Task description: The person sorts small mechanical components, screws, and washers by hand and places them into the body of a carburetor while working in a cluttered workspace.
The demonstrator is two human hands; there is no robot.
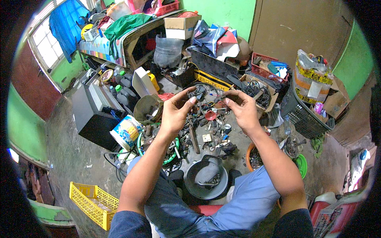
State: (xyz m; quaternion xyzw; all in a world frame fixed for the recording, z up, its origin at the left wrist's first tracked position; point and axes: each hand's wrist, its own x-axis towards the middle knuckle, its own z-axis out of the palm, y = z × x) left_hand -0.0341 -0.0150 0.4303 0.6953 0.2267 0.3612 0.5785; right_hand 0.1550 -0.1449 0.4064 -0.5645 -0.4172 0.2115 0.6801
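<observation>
Both my hands are raised over a spread of small parts on the floor, facing each other with a gap between them. My left hand [177, 110] is open, its index finger and thumb stretched to the right and apart. Opposite it, my right hand [245, 110] is open too, thumb and finger pointing left. Dark scraps show behind both sets of fingertips; I see nothing clearly gripped. Below the hands lie a red funnel-shaped piece [210, 115], a white square fitting [207, 138] and several dark bits. Between my legs stands a grey basin [190, 186] with a dark rounded object [208, 173] in it.
A green-rimmed basin [174, 156] of metal parts and a white-blue bucket [126, 131] stand left; an orange bowl [250, 158] is right. A yellow crate [95, 204] sits lower left. A black crate [303, 115], a cable box [272, 101] and a dark cabinet [93, 119] surround the work area.
</observation>
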